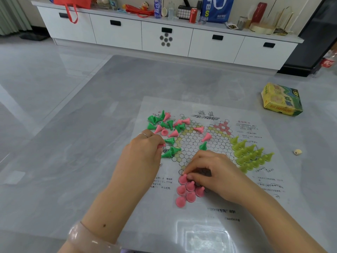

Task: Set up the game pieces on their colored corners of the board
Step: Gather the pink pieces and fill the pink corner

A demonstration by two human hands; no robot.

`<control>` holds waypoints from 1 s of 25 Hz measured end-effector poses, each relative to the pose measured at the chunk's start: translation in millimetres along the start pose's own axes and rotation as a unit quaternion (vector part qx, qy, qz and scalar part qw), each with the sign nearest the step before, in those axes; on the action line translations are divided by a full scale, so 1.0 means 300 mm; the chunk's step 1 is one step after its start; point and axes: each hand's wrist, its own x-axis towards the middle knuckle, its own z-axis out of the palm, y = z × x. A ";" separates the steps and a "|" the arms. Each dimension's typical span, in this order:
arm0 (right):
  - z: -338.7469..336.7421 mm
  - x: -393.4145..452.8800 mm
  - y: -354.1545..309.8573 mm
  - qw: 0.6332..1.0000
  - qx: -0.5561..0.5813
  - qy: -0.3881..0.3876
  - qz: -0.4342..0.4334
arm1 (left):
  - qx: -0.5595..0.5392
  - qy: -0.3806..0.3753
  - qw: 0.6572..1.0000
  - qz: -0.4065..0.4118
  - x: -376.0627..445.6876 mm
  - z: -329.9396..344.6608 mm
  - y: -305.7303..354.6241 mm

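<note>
A paper Chinese-checkers board (193,143) lies on the grey table. Several pink pieces (188,190) stand upright in the near corner of the star. My right hand (211,172) pinches one pink piece (182,178) at the top of that group. My left hand (142,154) is curled around pink pieces, one tip showing at its fingers (161,146). A loose heap of green and pink pieces (166,125) lies at the board's upper left. Yellow-green pieces (249,155) stand in rows in the right corner. A green piece (203,146) and two pink ones lie in the middle.
A yellow and green game box (280,100) sits on the table at the far right. A small cream object (297,152) lies right of the board. A white cabinet (166,37) with bottles and bags stands beyond the table.
</note>
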 end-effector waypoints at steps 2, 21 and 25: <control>0.002 0.000 -0.001 1.000 -0.001 0.001 0.001 | 0.001 0.000 1.000 0.002 -0.001 0.000 -0.001; -0.003 -0.021 -0.061 0.952 0.271 0.133 0.051 | -0.185 -0.051 0.981 0.013 -0.017 0.027 0.091; -0.018 -0.027 -0.062 0.949 0.276 0.144 0.040 | -0.184 -0.079 0.977 0.068 -0.030 0.019 0.085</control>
